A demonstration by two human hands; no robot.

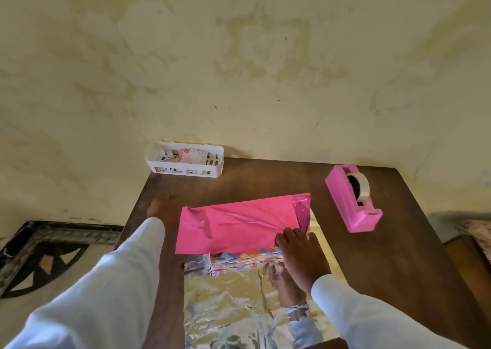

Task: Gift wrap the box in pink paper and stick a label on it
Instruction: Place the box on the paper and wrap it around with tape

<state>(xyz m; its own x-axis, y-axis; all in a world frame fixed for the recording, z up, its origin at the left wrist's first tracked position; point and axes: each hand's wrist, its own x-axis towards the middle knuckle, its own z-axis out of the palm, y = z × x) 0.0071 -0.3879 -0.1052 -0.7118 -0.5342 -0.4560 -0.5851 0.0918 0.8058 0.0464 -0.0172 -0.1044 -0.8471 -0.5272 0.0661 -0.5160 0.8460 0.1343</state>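
Note:
A sheet of pink paper (239, 224) is folded over the top of a box (244, 259) at the middle of the wooden table (385, 269). The box's near side shows a colourful pattern below the paper's edge. The sheet's shiny silver underside (233, 309) lies flat towards me and mirrors my hand. My right hand (300, 253) presses flat on the pink paper at the box's right end. My left hand (156, 208) is a blur over the table, just left of the paper, and holds nothing that I can make out.
A pink tape dispenser (353, 200) with a white roll stands at the right of the table. A white slotted basket (186, 160) holding patterned cards sits at the back edge against the wall. A dark patterned mat (39, 250) lies on the floor to the left.

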